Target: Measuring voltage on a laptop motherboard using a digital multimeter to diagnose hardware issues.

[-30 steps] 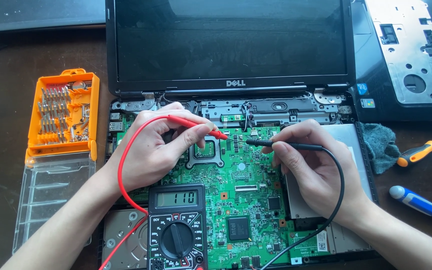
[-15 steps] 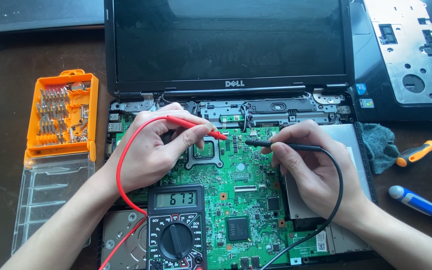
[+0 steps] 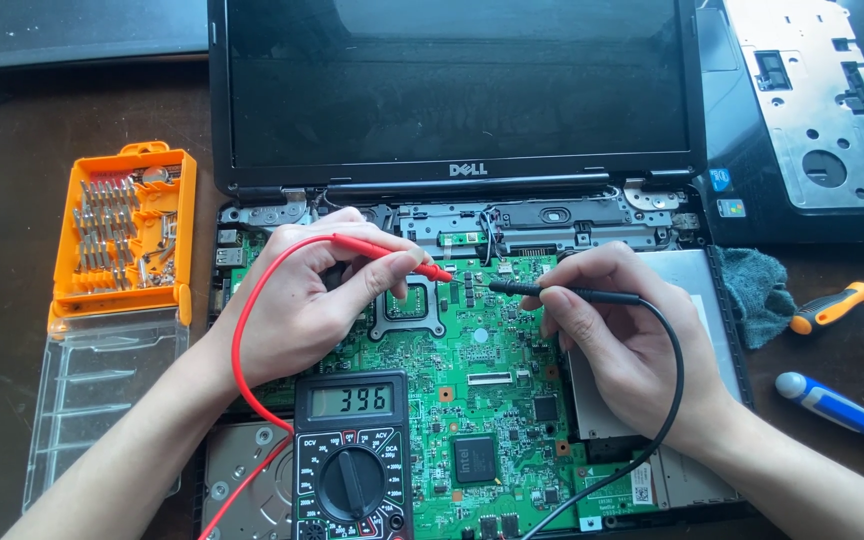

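Left hand (image 3: 302, 300) pinching red probe (image 3: 392, 255), right hand (image 3: 617, 330) gripping black probe (image 3: 562, 292), tips close together on green board (image 3: 492, 400) below dark screen (image 3: 452, 90). Black meter (image 3: 352, 455) at board's near edge. Orange bit case (image 3: 127, 235) far left. White sticker (image 3: 642, 493) on board's lower right corner.

Red multimeter probe (image 3: 392, 255) pinched in left hand (image 3: 302, 300), black probe (image 3: 562, 293) in right hand (image 3: 622, 340); tips nearly meet on green motherboard (image 3: 492, 400) between them.

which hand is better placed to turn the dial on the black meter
Left, probably. The left hand lies just above the meter, holding the red probe. The right hand sits farther away with the black probe.
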